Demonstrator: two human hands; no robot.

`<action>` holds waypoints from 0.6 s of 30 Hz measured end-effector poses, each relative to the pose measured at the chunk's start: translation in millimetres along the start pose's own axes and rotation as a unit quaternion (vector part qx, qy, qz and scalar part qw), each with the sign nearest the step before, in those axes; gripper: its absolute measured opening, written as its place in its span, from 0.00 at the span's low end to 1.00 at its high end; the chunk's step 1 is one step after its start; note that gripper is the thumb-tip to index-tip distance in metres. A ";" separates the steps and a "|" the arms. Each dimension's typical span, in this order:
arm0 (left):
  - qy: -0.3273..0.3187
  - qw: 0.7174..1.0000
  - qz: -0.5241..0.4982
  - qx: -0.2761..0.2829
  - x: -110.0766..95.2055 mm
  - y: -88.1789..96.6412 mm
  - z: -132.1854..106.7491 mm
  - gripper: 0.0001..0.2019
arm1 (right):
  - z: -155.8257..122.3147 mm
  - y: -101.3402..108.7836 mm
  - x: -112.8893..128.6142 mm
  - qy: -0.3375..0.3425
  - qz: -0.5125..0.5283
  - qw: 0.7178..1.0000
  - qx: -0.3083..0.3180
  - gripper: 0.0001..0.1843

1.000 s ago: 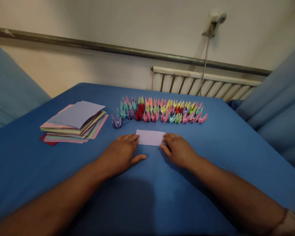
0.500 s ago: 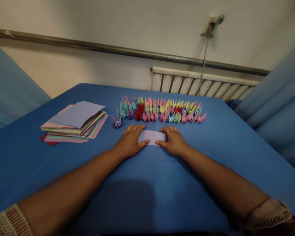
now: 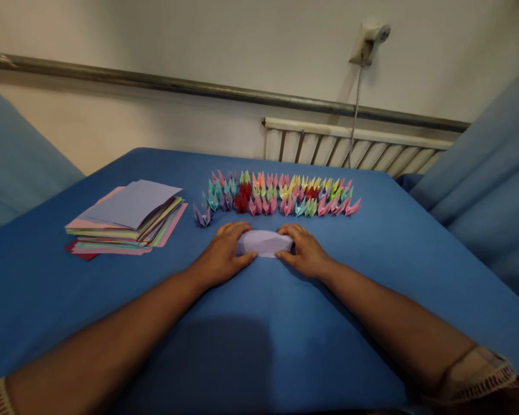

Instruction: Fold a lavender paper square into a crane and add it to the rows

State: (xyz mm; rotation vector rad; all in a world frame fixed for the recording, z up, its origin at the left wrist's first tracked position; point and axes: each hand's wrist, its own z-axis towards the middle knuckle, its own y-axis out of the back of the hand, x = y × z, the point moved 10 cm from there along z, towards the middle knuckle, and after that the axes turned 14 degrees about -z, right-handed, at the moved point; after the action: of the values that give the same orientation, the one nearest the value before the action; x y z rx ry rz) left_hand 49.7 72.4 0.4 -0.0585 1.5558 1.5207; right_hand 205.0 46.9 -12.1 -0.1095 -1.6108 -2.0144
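Note:
A folded pale lilac paper (image 3: 264, 242) lies on the blue cloth-covered table (image 3: 259, 340), its middle bulging up. My left hand (image 3: 222, 252) grips its left end, thumb under the near edge and fingers over the top. My right hand (image 3: 303, 249) grips its right end the same way. Just beyond the paper stand rows of several small folded paper cranes (image 3: 281, 194) in pink, red, teal, yellow and purple.
A stack of coloured paper sheets (image 3: 127, 216) with a lilac sheet on top lies at the left. A single purple crane (image 3: 202, 216) stands apart at the rows' left end. Behind the table are a radiator (image 3: 354, 147), a wall rail and blue fabric on both sides.
Both hands moved forward and closed in on the paper's ends. The flat rectangle now bulges upward between them as its near edge lifts.

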 end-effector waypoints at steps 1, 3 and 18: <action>0.019 1.000 -0.002 -0.012 4.5 2.5 0.6 0.32 | -0.3 1.4 -1.6 -0.010 0.007 1.000 -0.008 0.29; 0.059 0.998 0.011 -0.031 13.4 6.6 2.0 0.39 | -0.8 3.5 -7.3 -0.048 -0.003 0.999 -0.018 0.39; 0.065 0.994 0.089 0.029 7.7 3.4 9.2 0.23 | 1.3 -4.8 -4.5 -0.052 -0.059 0.996 0.040 0.33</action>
State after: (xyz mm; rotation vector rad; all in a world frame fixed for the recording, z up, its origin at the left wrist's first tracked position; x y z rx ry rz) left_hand 48.4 84.8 0.0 0.0135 1.7464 1.6360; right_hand 206.3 50.3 -17.8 -0.0925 -1.8008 -2.0589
